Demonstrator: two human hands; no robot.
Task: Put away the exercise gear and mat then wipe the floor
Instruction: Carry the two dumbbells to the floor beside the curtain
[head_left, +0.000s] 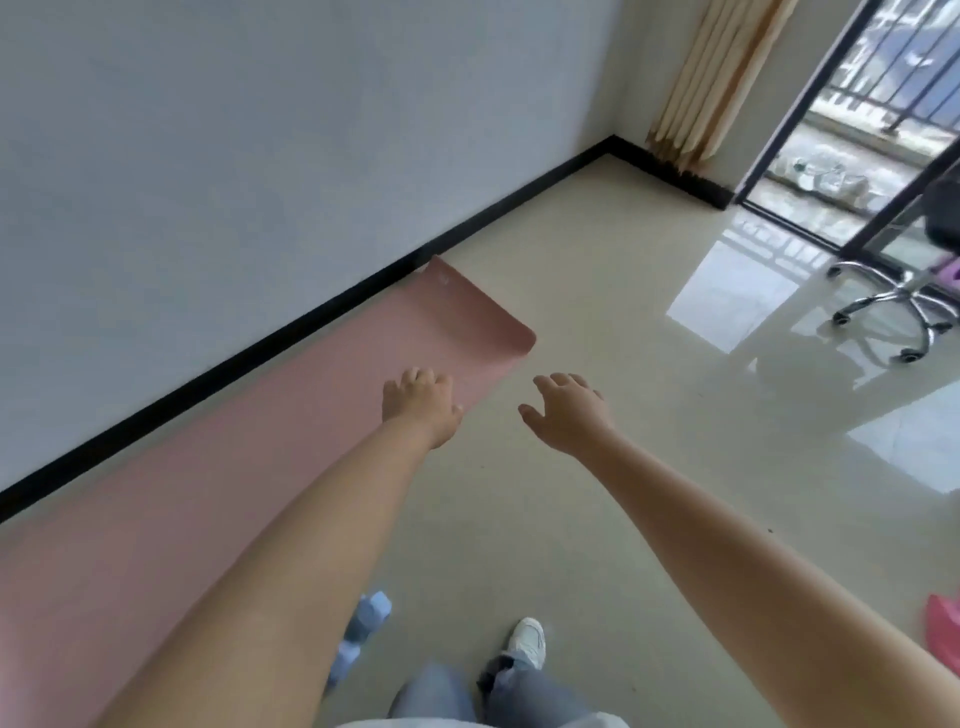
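A pink exercise mat (218, 467) lies flat on the beige tiled floor (597, 519) along the wall's black skirting. Its far rounded end is near the middle of the view. My left hand (418, 402) reaches out above the mat's right edge, fingers loosely curled, holding nothing. My right hand (569, 410) is stretched forward over the bare floor, fingers spread and empty. A light blue dumbbell (363, 631) lies on the floor beside the mat, partly hidden by my left arm.
An office chair's chrome base (893, 306) stands at the right by a glass balcony door (810, 156). A beige curtain (711, 78) hangs in the corner. A pink object (943, 623) sits at the right edge. My white shoe (527, 642) is near the bottom.
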